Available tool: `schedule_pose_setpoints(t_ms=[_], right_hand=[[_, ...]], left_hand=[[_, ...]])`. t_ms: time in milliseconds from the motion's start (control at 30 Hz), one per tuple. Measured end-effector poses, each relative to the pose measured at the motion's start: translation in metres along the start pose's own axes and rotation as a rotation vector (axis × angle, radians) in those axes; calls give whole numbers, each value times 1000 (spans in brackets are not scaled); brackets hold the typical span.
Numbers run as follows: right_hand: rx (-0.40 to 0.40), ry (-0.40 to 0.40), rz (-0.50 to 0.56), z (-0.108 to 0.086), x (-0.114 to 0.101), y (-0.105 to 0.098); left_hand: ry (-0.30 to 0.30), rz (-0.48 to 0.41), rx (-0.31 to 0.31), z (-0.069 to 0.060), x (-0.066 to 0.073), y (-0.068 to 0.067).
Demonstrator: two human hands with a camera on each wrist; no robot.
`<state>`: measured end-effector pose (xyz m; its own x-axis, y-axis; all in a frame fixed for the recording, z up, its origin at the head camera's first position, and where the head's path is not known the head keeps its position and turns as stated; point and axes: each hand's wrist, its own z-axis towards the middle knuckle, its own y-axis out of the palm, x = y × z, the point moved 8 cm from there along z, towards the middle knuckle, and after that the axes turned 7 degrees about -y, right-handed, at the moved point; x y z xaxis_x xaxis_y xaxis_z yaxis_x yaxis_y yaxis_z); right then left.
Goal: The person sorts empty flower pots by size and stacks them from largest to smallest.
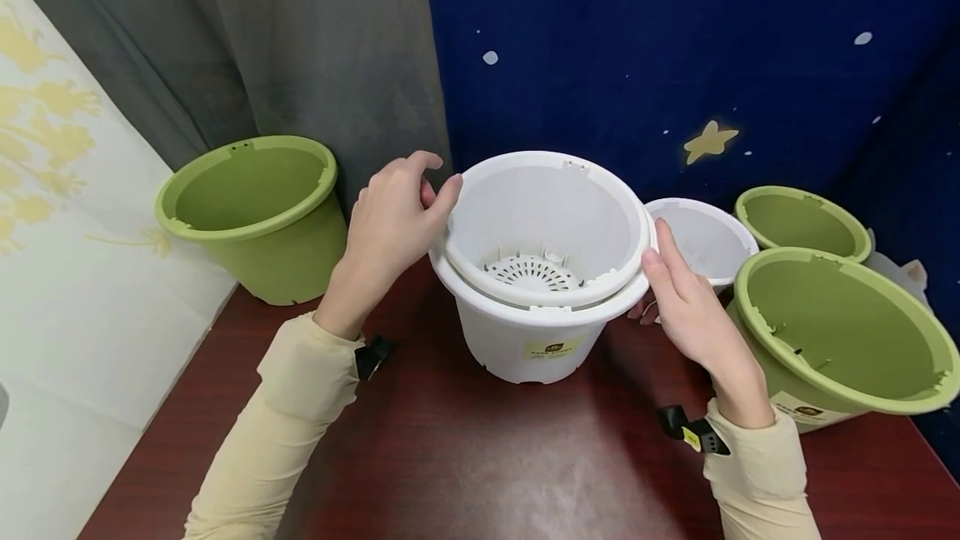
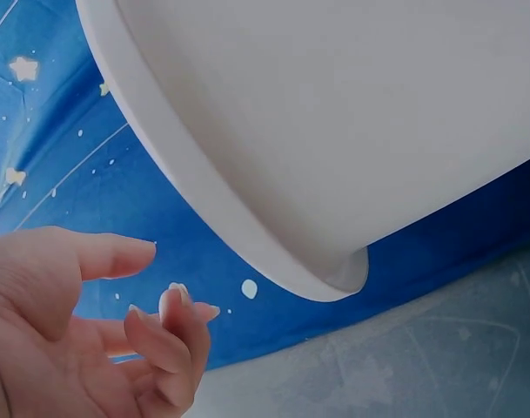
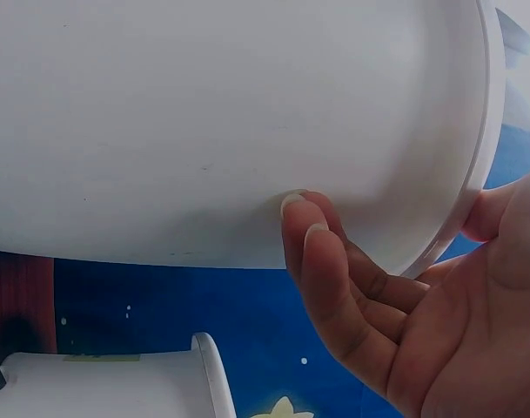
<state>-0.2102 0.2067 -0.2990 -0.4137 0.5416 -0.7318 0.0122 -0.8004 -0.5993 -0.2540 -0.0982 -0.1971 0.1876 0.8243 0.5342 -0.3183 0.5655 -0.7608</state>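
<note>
Two white flower pots stand nested on the table, the inner pot slightly tilted within the outer pot, which carries a yellow label. At the right rim my right hand grips the outer pot, thumb at the rim and fingers bent beneath it against the wall; the right wrist view shows these fingers closely. My left hand is by the left rim, fingers loosely bent. In the left wrist view a gap separates that hand from the white rim, and it holds nothing.
A green pot stands at the left by the wall. On the right are a smaller-looking white pot, a near green pot and a farther green pot. Curtains hang behind the dark red table.
</note>
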Motion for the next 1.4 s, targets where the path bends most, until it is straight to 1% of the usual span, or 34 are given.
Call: schedule_pose_setpoints(t_ms=[133,333,567,767,933,1167,1267,1400], right_hand=[[1,-9,3,0,0,0],[2,-25,3,1,0,0],[2,-20,1,0,0,0],[10,-25,-14,0,0,-1],[9,-33,-16,0,-1,0],[1,-15,-22,-1,0,0],[2,-11,-25,-1,0,-1],[3,-19,-27,0,1,0]], left_hand=[[-8,-15,33,-1,-1,-5],[-37,-39,89,-4,-8,-11],[-41,-65,129,-3,-10,-17],[-50,-41,152,-6,-13,-22],[-47,-20,192,-8,-17,-26],[-41,-23,232,-8,-25,-33],[-51,-23,239,-7,-29,-37],[-80,-25,241,-7,-36,-40]])
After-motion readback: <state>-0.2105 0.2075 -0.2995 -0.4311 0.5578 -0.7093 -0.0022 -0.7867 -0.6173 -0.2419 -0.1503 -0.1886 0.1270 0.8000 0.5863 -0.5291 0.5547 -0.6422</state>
